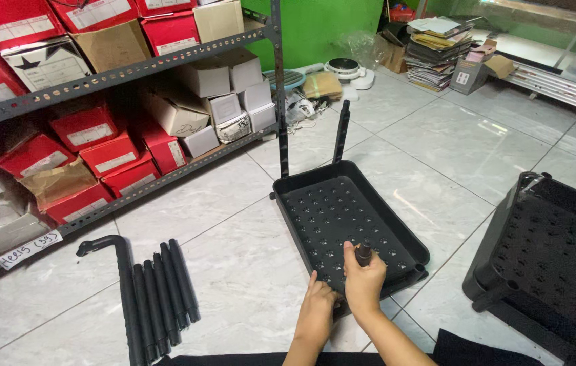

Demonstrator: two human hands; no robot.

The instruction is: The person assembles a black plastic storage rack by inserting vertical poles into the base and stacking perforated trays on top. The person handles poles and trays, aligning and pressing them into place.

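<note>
**Both hands on perforated black tray, bottom centre**

Right hand closed around a short black tube, standing upright at the near corner of the black perforated tray. Left hand just beside it, fingers curled on the tray's near edge; looks like a grip, but fingertips are hidden so can't confirm. Hands nearly touching.

Tray lies flat on the white tiled floor, centre frame. One black post stands upright at its far corner.

Lower left: bundle of black tubes lying side by side on the floor, one with a bent end. Right edge: second perforated tray, partly cut off.

Upper left: metal shelving rack stacked with red and white boxes. Top right, far: pile of papers and a small white fan by the green wall.
</note>
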